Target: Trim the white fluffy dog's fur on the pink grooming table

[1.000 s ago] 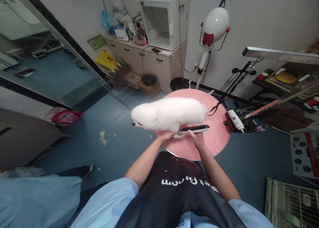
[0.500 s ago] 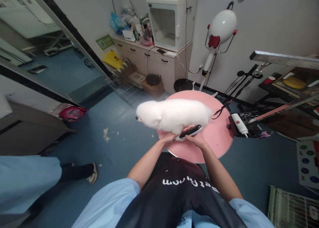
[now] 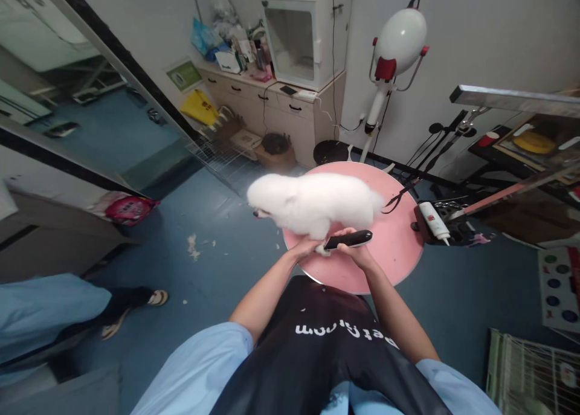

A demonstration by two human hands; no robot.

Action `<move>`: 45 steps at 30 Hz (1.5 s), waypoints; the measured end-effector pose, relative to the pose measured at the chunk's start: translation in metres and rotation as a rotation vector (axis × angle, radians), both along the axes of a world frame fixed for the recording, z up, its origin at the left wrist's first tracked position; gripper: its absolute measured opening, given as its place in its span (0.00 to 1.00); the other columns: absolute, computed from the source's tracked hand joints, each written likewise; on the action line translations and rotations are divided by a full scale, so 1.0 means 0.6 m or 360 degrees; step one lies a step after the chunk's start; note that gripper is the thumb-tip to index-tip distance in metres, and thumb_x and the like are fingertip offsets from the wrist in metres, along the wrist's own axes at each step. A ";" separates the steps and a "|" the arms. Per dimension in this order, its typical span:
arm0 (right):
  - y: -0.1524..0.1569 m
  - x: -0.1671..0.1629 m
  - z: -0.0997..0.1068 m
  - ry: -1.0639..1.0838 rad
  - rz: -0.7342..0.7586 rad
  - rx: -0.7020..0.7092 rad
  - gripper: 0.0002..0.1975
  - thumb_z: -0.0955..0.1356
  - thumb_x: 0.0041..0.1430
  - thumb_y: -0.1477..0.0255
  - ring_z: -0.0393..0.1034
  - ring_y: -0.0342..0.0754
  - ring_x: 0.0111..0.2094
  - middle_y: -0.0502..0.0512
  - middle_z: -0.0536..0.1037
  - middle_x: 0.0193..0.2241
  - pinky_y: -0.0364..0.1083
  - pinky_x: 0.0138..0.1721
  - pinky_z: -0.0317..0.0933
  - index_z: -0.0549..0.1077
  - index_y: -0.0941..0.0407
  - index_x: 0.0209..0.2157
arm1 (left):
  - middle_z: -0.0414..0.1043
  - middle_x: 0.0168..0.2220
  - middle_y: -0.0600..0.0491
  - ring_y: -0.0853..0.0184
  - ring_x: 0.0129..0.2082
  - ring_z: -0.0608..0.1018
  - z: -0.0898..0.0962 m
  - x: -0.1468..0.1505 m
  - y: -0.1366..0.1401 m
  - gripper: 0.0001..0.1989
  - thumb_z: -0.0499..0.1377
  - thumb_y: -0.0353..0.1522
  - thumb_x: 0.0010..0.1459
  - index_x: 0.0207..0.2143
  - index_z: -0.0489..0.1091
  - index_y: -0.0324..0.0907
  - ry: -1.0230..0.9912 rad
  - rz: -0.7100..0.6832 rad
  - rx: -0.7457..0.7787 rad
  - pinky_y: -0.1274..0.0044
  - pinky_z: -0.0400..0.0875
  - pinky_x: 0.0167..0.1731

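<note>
A fluffy white dog [image 3: 317,200] stands on a round pink grooming table [image 3: 399,252], its head toward the left and beyond the table's edge. My left hand [image 3: 307,246] is closed around one of its front legs near the paw [image 3: 322,250]. In my right hand [image 3: 356,252] are black hair clippers [image 3: 348,240], their head pointing left, close to that paw. Whether the blade touches the fur I cannot tell. A black strap [image 3: 394,205] runs near the dog's tail.
At the table's right edge hangs a tool holder with a white bottle [image 3: 434,221]. A white dryer [image 3: 401,43] on a stand is behind the table. A metal bar [image 3: 512,105] juts in from the right. A person in blue [image 3: 49,306] is at the left. Fur tufts [image 3: 193,247] lie on the floor.
The dog's head has turned slightly toward me and its nose dipped. The clippers have rolled and lie flatter. At the left, the other person's feet have shifted.
</note>
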State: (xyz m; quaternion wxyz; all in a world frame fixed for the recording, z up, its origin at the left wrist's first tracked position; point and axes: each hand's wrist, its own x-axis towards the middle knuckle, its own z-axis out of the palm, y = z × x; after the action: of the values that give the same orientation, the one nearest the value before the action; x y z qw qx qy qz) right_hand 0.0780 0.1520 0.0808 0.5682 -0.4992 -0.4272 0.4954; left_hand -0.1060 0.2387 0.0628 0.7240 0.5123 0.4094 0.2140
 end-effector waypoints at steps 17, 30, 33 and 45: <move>-0.007 -0.020 -0.033 -0.0033 -0.0330 -0.0149 0.17 0.71 0.46 0.66 0.74 0.54 0.42 0.54 0.80 0.39 0.55 0.46 0.67 0.65 0.51 0.38 | 0.78 0.31 0.49 0.63 0.34 0.78 -0.026 0.005 0.016 0.19 0.70 0.40 0.41 0.34 0.76 0.38 -0.0138 0.0552 -0.0085 0.73 0.71 0.35; -0.013 -0.079 -0.032 -0.0146 -0.0433 -0.0069 0.17 0.71 0.47 0.66 0.72 0.54 0.46 0.58 0.77 0.41 0.57 0.53 0.64 0.66 0.52 0.39 | 0.78 0.29 0.50 0.65 0.31 0.78 -0.015 0.018 0.005 0.15 0.69 0.30 0.36 0.30 0.75 0.36 -0.0349 0.0689 -0.0252 0.73 0.72 0.37; -0.014 -0.076 -0.030 -0.0208 -0.0526 -0.0034 0.15 0.70 0.50 0.65 0.71 0.54 0.46 0.57 0.76 0.42 0.57 0.54 0.62 0.66 0.52 0.40 | 0.78 0.30 0.48 0.63 0.33 0.79 -0.014 0.021 0.006 0.15 0.68 0.29 0.36 0.31 0.75 0.35 -0.0347 0.0689 -0.0338 0.71 0.73 0.40; -0.021 -0.107 -0.037 -0.0231 -0.0465 -0.0134 0.13 0.70 0.48 0.64 0.71 0.54 0.42 0.56 0.78 0.38 0.57 0.52 0.64 0.69 0.52 0.37 | 0.76 0.31 0.49 0.64 0.34 0.77 -0.024 0.023 0.007 0.16 0.68 0.34 0.38 0.31 0.72 0.37 -0.0304 0.0723 -0.0213 0.72 0.70 0.40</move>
State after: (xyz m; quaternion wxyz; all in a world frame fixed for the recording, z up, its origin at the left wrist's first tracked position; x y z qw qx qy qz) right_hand 0.0135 0.1397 0.0586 0.5803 -0.6139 -0.3689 0.3876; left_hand -0.0922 0.2427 0.0482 0.7250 0.3357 0.4570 0.3910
